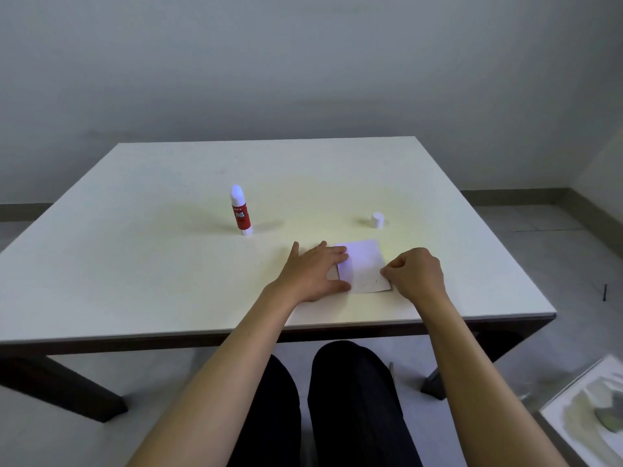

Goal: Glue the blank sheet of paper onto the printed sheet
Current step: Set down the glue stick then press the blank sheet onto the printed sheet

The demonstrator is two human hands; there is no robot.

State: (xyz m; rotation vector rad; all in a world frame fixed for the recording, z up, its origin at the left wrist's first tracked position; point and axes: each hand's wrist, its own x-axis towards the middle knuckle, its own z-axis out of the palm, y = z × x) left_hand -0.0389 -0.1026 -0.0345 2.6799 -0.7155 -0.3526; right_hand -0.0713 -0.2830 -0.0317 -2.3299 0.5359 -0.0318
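A small white blank sheet [365,266] lies on the table near the front edge, on top of the printed sheet, of which only a thin strip shows at the left edge [333,274]. My left hand [315,273] rests flat, fingers spread, on the sheets' left side. My right hand [416,273] is curled, its fingertips pinching the blank sheet's right edge. A red and white glue stick [240,210] stands upright, uncapped, further back on the left. Its white cap [377,220] stands behind the sheets.
The white table [168,264] has dark legs and a front edge close to my knees. A framed picture [593,412] lies on the floor at the lower right. A grey wall rises behind the table.
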